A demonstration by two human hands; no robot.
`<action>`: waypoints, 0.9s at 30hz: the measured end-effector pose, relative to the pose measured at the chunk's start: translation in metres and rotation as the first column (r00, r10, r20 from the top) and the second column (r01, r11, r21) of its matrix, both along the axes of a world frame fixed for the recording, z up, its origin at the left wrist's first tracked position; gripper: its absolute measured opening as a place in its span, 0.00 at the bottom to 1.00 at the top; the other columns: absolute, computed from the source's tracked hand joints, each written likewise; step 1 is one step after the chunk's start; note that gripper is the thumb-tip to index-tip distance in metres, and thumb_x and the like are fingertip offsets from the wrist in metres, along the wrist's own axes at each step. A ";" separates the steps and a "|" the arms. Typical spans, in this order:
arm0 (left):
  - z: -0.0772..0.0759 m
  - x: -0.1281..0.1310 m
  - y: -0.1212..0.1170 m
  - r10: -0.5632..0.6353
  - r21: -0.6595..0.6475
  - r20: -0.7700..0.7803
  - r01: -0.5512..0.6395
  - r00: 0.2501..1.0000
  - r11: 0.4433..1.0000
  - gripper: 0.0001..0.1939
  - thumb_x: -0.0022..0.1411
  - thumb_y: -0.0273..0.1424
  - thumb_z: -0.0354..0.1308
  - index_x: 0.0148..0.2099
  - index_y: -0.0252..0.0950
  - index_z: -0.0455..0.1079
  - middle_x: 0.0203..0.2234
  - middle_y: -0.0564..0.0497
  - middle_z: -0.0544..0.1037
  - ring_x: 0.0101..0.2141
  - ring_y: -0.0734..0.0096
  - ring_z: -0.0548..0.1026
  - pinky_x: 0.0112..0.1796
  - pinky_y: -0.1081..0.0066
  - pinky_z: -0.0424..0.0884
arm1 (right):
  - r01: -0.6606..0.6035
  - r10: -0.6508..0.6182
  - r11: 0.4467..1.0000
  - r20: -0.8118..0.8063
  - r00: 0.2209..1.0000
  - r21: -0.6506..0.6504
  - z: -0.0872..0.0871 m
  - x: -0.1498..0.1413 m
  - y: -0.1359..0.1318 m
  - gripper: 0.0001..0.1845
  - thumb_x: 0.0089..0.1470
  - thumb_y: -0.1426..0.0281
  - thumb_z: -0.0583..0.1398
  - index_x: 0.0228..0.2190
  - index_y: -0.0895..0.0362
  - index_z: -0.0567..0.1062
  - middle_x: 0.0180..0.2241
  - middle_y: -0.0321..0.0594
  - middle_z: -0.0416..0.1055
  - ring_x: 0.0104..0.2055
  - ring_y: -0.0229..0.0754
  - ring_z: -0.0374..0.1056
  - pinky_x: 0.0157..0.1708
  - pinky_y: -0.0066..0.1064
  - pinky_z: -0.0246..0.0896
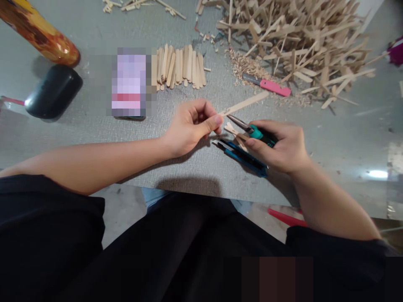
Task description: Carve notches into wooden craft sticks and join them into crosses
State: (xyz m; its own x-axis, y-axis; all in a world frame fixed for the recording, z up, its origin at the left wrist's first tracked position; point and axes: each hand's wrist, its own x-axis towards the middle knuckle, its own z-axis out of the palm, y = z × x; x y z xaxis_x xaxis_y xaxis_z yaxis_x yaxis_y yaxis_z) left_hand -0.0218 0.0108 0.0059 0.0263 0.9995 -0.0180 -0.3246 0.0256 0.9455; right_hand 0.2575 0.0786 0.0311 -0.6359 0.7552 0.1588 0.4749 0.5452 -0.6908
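Observation:
My left hand [195, 126] pinches a flat wooden craft stick [248, 102] between thumb and fingers, and the stick points up to the right. A small notch shows on it near my fingertips. My right hand [280, 144] is closed around needle-nose pliers [256, 131] with green and black handles. Their tip lies by the stick's lower edge; whether they touch cannot be made out. Short wooden pieces [234, 132] show below the plier jaws, close to my right thumb. Just under them lies a blue cutting tool [241, 157] with pointed blades, partly in shadow.
A row of craft sticks [179, 65] lies beside a blurred-out phone [129, 84]. Behind, a large stick heap [302, 42] spreads over the table, with shavings [248, 65] and a pink-handled knife [275, 87] before it. A dark case [53, 92] and an orange cylinder [56, 40] stand left.

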 end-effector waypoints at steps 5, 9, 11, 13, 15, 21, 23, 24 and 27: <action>0.001 0.000 -0.001 0.054 -0.069 -0.007 -0.055 0.999 0.996 0.32 0.57 0.54 0.89 0.31 0.39 0.74 0.26 0.52 0.85 0.21 0.79 0.72 0.23 0.73 0.70 | 0.027 -0.029 0.999 0.046 0.999 0.039 0.004 -0.003 -0.006 0.17 0.70 0.47 0.72 0.43 0.46 0.88 0.35 0.41 0.86 0.32 0.52 0.79 0.37 0.48 0.75; 0.000 0.000 -0.001 0.093 -0.091 -0.010 -0.093 0.996 0.991 0.31 0.58 0.52 0.89 0.30 0.38 0.75 0.26 0.51 0.85 0.20 0.79 0.71 0.21 0.74 0.68 | 0.037 -0.035 0.999 0.067 0.997 -0.024 0.009 -0.005 -0.014 0.18 0.71 0.46 0.72 0.40 0.47 0.87 0.30 0.38 0.82 0.30 0.49 0.75 0.31 0.44 0.71; -0.001 0.000 -0.001 0.089 -0.096 -0.019 -0.091 0.996 0.991 0.30 0.60 0.50 0.89 0.29 0.38 0.75 0.25 0.51 0.85 0.19 0.79 0.71 0.20 0.73 0.67 | 0.047 -0.042 0.996 0.074 0.996 -0.073 0.011 -0.007 -0.018 0.19 0.72 0.45 0.71 0.40 0.47 0.87 0.29 0.37 0.81 0.29 0.48 0.74 0.29 0.42 0.69; -0.001 -0.001 -0.001 0.081 -0.094 -0.026 -0.083 0.996 0.992 0.28 0.61 0.48 0.88 0.29 0.39 0.75 0.25 0.51 0.85 0.19 0.78 0.71 0.20 0.73 0.67 | 0.060 -0.051 0.993 0.080 0.995 -0.103 0.012 -0.007 -0.021 0.20 0.72 0.44 0.71 0.41 0.47 0.88 0.30 0.36 0.81 0.29 0.48 0.74 0.28 0.41 0.69; -0.001 -0.002 -0.001 0.098 -0.086 -0.033 -0.101 0.995 0.991 0.27 0.63 0.46 0.87 0.29 0.39 0.75 0.25 0.51 0.85 0.20 0.78 0.71 0.21 0.73 0.67 | 0.102 -0.092 0.990 0.109 0.990 -0.095 0.010 -0.005 -0.020 0.21 0.72 0.44 0.71 0.38 0.47 0.87 0.28 0.36 0.79 0.27 0.47 0.71 0.27 0.41 0.66; -0.002 -0.001 -0.002 0.172 -0.010 0.003 -0.172 0.985 0.985 0.26 0.64 0.47 0.86 0.31 0.38 0.76 0.26 0.51 0.86 0.20 0.80 0.73 0.24 0.74 0.71 | 0.251 -0.270 0.959 0.159 0.950 0.130 -0.005 0.007 0.012 0.15 0.70 0.50 0.72 0.39 0.48 0.86 0.27 0.37 0.77 0.27 0.47 0.67 0.30 0.43 0.62; -0.002 0.000 -0.003 0.170 -0.044 -0.017 -0.170 0.985 0.984 0.25 0.66 0.46 0.86 0.32 0.38 0.76 0.28 0.50 0.88 0.20 0.80 0.73 0.23 0.74 0.71 | 0.221 -0.261 0.954 0.199 0.945 0.205 -0.010 0.008 0.020 0.15 0.68 0.51 0.73 0.43 0.48 0.86 0.34 0.42 0.82 0.33 0.52 0.73 0.35 0.46 0.68; -0.003 0.000 -0.003 0.178 -0.060 -0.035 -0.179 0.983 0.982 0.24 0.67 0.45 0.85 0.33 0.38 0.77 0.29 0.50 0.88 0.20 0.79 0.74 0.22 0.75 0.72 | 0.203 -0.258 0.950 0.231 0.938 0.237 -0.012 0.008 0.022 0.17 0.67 0.50 0.73 0.45 0.49 0.85 0.38 0.45 0.84 0.37 0.56 0.76 0.37 0.49 0.71; -0.004 0.002 -0.005 0.217 -0.049 -0.074 -0.221 0.973 0.974 0.18 0.69 0.41 0.83 0.37 0.38 0.80 0.31 0.50 0.89 0.21 0.78 0.75 0.22 0.74 0.72 | 0.161 -0.248 0.946 0.308 0.918 0.282 -0.018 0.008 0.025 0.22 0.66 0.49 0.72 0.52 0.50 0.84 0.49 0.53 0.86 0.50 0.69 0.81 0.47 0.62 0.77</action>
